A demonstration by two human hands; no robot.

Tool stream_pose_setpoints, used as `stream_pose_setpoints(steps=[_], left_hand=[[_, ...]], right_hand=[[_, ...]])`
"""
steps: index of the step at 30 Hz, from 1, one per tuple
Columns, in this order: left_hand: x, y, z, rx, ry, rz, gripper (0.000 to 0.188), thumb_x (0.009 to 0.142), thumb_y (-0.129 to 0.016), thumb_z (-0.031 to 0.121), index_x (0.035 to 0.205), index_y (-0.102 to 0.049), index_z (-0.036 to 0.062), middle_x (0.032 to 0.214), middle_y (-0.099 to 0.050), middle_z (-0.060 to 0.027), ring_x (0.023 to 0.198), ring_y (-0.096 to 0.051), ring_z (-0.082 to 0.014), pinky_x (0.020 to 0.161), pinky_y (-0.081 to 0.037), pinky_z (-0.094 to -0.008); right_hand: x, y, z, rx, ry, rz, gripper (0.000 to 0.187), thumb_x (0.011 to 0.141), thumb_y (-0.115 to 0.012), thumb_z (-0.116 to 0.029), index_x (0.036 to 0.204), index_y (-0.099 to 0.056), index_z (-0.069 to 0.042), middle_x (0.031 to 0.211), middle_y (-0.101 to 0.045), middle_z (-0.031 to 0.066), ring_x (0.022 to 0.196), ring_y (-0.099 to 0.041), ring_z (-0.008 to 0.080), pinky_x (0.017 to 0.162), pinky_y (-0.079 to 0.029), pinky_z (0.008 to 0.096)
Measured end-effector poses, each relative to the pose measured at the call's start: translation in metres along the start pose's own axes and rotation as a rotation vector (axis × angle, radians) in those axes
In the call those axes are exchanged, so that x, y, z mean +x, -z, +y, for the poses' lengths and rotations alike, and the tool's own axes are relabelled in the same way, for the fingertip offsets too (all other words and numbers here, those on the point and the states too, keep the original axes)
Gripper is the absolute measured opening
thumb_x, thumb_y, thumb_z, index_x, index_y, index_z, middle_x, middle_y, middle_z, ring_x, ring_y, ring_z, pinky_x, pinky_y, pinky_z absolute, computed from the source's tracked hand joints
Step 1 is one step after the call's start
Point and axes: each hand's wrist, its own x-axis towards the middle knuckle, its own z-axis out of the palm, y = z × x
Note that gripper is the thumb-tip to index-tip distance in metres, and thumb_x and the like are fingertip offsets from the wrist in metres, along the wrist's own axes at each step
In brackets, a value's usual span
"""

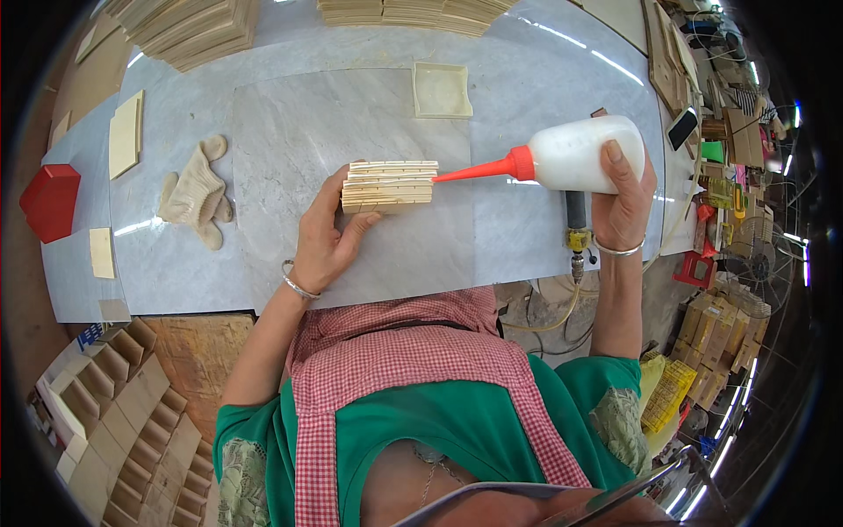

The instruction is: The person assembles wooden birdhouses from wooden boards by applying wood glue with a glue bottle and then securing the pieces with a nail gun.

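Observation:
My left hand (327, 237) is closed round a stack of thin wooden slats (389, 186), holding it a little above the grey tabletop with the slat edges turned up. A white squeeze bottle (575, 156) with a long red nozzle lies on its side in my right hand (625, 193), fingers wrapped round its body. The nozzle's tip (439, 178) meets the right end of the stack, at the edges of the slats. Whether liquid is coming out is too small to tell.
A cream glove (198, 193) and a red block (51, 203) lie on the left of the table. Beyond the stack sits a shallow square tray (442, 90). Piles of thin boards (189, 31) line the far edge. A hose-fitted air tool (577, 230) hangs at the near right edge; a phone (681, 128) lies far right.

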Motion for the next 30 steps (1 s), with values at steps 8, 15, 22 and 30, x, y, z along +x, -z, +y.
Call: stream_pose_setpoints(steps=[8, 15, 22, 30], left_hand=[[0.002, -0.001, 0.004, 0.034, -0.044, 0.026, 0.054, 0.080, -0.067, 0.009, 0.127, -0.043, 0.0005, 0.115, -0.058, -0.0163, 0.104, -0.059, -0.0248, 0.087, -0.047, -0.0317], [0.003, 0.000, 0.010, 0.060, -0.078, 0.029, 0.053, 0.080, -0.067, 0.009, 0.127, -0.043, 0.0014, 0.113, -0.058, -0.0170, 0.102, -0.060, -0.0254, 0.085, -0.048, -0.0318], [0.004, 0.001, 0.014, 0.089, -0.089, 0.022, 0.053, 0.081, -0.066, 0.009, 0.127, -0.043, 0.0013, 0.113, -0.058, -0.0174, 0.103, -0.060, -0.0254, 0.086, -0.048, -0.0317], [0.002, -0.001, 0.004, 0.028, -0.048, 0.019, 0.053, 0.081, -0.066, 0.008, 0.128, -0.043, 0.0004, 0.115, -0.058, -0.0159, 0.104, -0.059, -0.0243, 0.088, -0.047, -0.0313]], right_hand=[[-0.007, -0.026, 0.003, 0.126, -0.011, 0.056, 0.045, 0.081, -0.068, -0.024, 0.113, -0.052, 0.002, 0.099, -0.058, 0.0084, 0.091, -0.056, 0.0160, 0.083, -0.045, 0.0294], [-0.005, -0.065, 0.006, 0.113, -0.054, -0.118, 0.046, 0.079, -0.072, -0.021, 0.112, -0.051, 0.002, 0.098, -0.059, 0.0085, 0.088, -0.058, 0.0152, 0.079, -0.047, 0.0278], [-0.003, -0.056, 0.006, 0.077, -0.045, -0.128, 0.046, 0.079, -0.073, -0.020, 0.112, -0.051, 0.002, 0.098, -0.059, 0.0084, 0.089, -0.058, 0.0155, 0.080, -0.047, 0.0280], [-0.004, -0.027, 0.005, 0.040, -0.017, -0.053, 0.044, 0.077, -0.074, -0.019, 0.110, -0.053, 0.002, 0.096, -0.058, 0.0069, 0.088, -0.057, 0.0147, 0.080, -0.046, 0.0279]])
